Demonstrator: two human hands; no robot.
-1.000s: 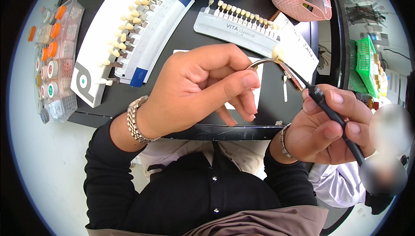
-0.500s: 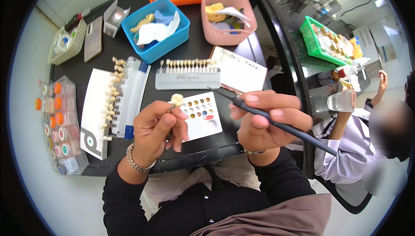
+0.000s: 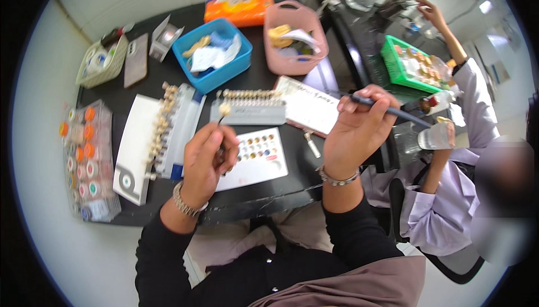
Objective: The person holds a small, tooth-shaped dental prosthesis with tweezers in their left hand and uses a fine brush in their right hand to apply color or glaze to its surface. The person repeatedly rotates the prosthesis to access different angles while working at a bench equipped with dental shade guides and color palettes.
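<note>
My left hand (image 3: 208, 158) pinches a thin metal stick with a small cream tooth sample (image 3: 224, 108) at its tip, held over the black table (image 3: 140, 91). My right hand (image 3: 359, 130) is closed around a dark brush handle (image 3: 393, 110) that points right, away from the table. Between the hands lies a white palette card (image 3: 258, 158) with small round colour wells. Behind the tooth sample lies a grey tooth shade guide (image 3: 250, 107).
A second white shade guide (image 3: 168, 130) lies at the left, beside a clear box of orange-capped jars (image 3: 87, 158). Blue (image 3: 213, 54), pink (image 3: 295, 37) and orange (image 3: 238, 9) containers stand at the back. A person in a lilac shirt (image 3: 449, 194) sits at the right near a green basket (image 3: 412, 65).
The view has pulled back from the hands. My hands have moved apart; the right one has lifted the brush off to the right, the left keeps the tooth sample over the shade guide.
</note>
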